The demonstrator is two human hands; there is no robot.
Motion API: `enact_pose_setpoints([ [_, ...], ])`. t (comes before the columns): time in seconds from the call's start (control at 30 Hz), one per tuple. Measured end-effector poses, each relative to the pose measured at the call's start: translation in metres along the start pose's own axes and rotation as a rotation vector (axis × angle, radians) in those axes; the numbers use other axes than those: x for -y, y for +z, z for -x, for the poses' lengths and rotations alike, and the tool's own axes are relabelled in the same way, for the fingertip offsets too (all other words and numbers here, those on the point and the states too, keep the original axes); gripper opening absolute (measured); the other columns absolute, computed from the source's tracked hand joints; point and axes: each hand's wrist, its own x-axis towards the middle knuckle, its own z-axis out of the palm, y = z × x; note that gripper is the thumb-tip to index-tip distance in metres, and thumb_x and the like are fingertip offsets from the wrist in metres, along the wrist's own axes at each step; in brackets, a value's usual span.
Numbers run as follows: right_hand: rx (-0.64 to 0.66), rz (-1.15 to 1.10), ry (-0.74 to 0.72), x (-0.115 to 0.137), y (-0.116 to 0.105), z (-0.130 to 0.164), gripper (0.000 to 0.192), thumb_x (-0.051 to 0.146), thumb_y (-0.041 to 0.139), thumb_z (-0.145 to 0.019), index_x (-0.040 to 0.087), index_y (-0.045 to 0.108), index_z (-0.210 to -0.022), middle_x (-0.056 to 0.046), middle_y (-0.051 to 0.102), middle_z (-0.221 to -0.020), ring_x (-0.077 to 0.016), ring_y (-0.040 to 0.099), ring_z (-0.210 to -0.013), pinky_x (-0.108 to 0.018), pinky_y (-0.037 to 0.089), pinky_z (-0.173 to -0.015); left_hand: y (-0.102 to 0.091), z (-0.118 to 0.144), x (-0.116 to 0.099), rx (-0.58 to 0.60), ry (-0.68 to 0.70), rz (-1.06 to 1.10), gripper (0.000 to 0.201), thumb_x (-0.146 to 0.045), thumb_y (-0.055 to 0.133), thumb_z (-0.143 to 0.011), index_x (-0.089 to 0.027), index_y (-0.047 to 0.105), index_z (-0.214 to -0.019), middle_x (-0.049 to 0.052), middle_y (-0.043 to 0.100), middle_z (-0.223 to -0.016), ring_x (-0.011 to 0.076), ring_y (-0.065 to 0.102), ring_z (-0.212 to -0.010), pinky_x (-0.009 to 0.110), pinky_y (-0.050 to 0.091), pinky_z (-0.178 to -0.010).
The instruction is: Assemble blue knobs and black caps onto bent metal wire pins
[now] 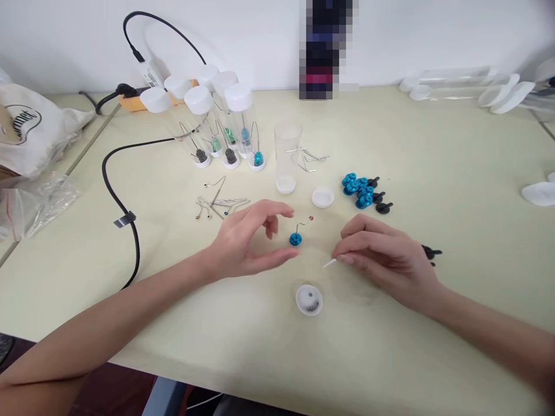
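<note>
The left hand [249, 240] is hovering just above the table [455, 190] with its fingers loosely curled and spread, grasping nothing; its thumb tip is lying just beside the blue spool [295, 238], which is standing on the table with a thin bent wire rising from its top. Whether the thumb is touching the blue spool cannot be told. The right hand [385, 257] is resting to the right of the blue spool, pinching a thin white stick [329, 263] between thumb and forefinger, with the tip of the stick pointing toward the blue spool and stopping short of it. A white cap [309, 300] holding a small dark part is lying in front of the blue spool, between the two wrists. A second, empty white cap [323, 197] is lying just behind and to the right of the blue spool, and an open clear tube [287, 156] is standing upright farther behind it. A cluster of blue spools [358, 190] with several black parts [380, 202] is sitting behind and to the right of the blue spool, well apart from it. A loose pile of bent wires [219, 202] is lying behind and to the left of the blue spool. Five capped clear tubes [217, 121], each containing a wire and a coloured part, are standing farther back on the left. A black cable [117, 196] is running across the table at the far left.
</note>
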Motion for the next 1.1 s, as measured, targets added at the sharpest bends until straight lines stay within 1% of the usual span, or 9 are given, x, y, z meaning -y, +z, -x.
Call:
enact_pose_setpoints([
  [0.1, 0.046, 0.078, -0.167, 0.001, 0.001, 0.004, 0.015, 0.011, 0.051, -0.093, 0.021, 0.062, -0.093, -0.002, 0.051, -0.085, -0.0098, 0.051, -0.067, -0.023, 0.042, -0.054, 0.002, 0.006, -0.005, -0.098, 0.397, -0.237, 0.031, -0.043, 0.057, -0.084, -0.014, 0.061, -0.093, 0.006, 0.062, -0.074, 0.0163, 0.059, -0.064, 0.028, 0.047, -0.048],
  [0.13, 0.06, 0.09, -0.213, 0.002, 0.002, 0.005, 0.015, 0.009, 0.051, -0.093, 0.02, 0.06, -0.094, -0.003, 0.051, -0.085, -0.0099, 0.051, -0.068, -0.023, 0.043, -0.055, 0.004, 0.008, -0.01, -0.069, 0.503, -0.29, 0.033, -0.046, 0.053, -0.086, -0.014, 0.061, -0.083, 0.005, 0.06, -0.071, 0.0152, 0.056, -0.059, 0.028, 0.044, -0.045],
  [0.2, 0.079, 0.101, -0.291, 0.002, 0.004, 0.007, 0.013, 0.008, 0.05, -0.093, 0.019, 0.057, -0.095, -0.002, 0.053, -0.081, -0.0107, 0.051, -0.068, -0.023, 0.044, -0.057, 0.012, 0.012, -0.021, 0.059, 0.581, -0.32, 0.041, -0.051, 0.05, -0.087, -0.014, 0.06, -0.073, 0.003, 0.056, -0.064, 0.0118, 0.047, -0.051, 0.028, 0.034, -0.04],
  [0.27, 0.077, 0.13, -0.357, 0.001, 0.006, 0.008, 0.015, 0.005, 0.047, -0.093, 0.019, 0.054, -0.096, -0.001, 0.053, -0.075, -0.0108, 0.048, -0.065, -0.023, 0.041, -0.055, 0.021, 0.016, -0.031, 0.198, 0.504, -0.337, 0.047, -0.055, 0.048, -0.088, -0.011, 0.062, -0.079, 0.003, 0.057, -0.066, 0.0111, 0.045, -0.05, 0.028, 0.031, -0.039],
  [0.33, 0.078, 0.187, -0.422, 0.0, 0.007, 0.009, 0.02, 0.002, 0.042, -0.093, 0.018, 0.053, -0.096, 0.0, 0.052, -0.071, -0.0107, 0.046, -0.061, -0.024, 0.038, -0.053, 0.028, 0.018, -0.037, 0.308, 0.373, -0.343, 0.043, -0.052, 0.05, -0.088, -0.01, 0.061, -0.083, 0.003, 0.058, -0.067, 0.0124, 0.046, -0.053, 0.028, 0.033, -0.042],
  [0.43, 0.123, 0.288, -0.473, -0.002, 0.008, 0.009, 0.025, -0.001, 0.039, -0.092, 0.018, 0.051, -0.101, 0.001, 0.053, -0.069, -0.0107, 0.045, -0.06, -0.024, 0.037, -0.053, 0.031, 0.019, -0.036, 0.397, 0.234, -0.283, 0.033, -0.044, 0.053, -0.089, -0.013, 0.058, -0.085, 0.004, 0.06, -0.071, 0.0148, 0.051, -0.061, 0.029, 0.04, -0.05],
  [0.57, 0.191, 0.351, -0.472, -0.002, 0.008, 0.01, 0.021, 0.003, 0.039, -0.094, 0.019, 0.049, -0.104, 0.004, 0.053, -0.066, -0.0103, 0.044, -0.057, -0.025, 0.034, -0.052, 0.028, 0.018, -0.031, 0.42, 0.138, -0.112, 0.027, -0.04, 0.055, -0.089, -0.013, 0.054, -0.088, 0.007, 0.062, -0.08, 0.016, 0.054, -0.068, 0.029, 0.047, -0.061],
  [0.73, 0.214, 0.402, -0.521, -0.003, 0.008, 0.011, 0.017, 0.005, 0.041, -0.095, 0.018, 0.051, -0.1, 0.001, 0.056, -0.07, -0.0111, 0.044, -0.059, -0.027, 0.03, -0.053, 0.025, 0.018, -0.033, 0.497, 0.029, 0.022, 0.015, -0.025, 0.055, -0.09, -0.013, 0.051, -0.096, 0.01, 0.063, -0.091, 0.0152, 0.056, -0.077, 0.027, 0.05, -0.071],
  [1.1, 0.282, 0.477, -0.556, 0.003, 0.01, 0.01, 0.018, 0.003, 0.043, -0.093, 0.017, 0.054, -0.094, -0.001, 0.059, -0.075, -0.0123, 0.043, -0.06, -0.03, 0.029, -0.055, 0.026, 0.017, -0.033, 0.479, 0.024, 0.045, 0.016, -0.022, 0.052, -0.09, -0.01, 0.054, -0.1, 0.013, 0.062, -0.097, 0.0154, 0.059, -0.082, 0.026, 0.053, -0.074],
])
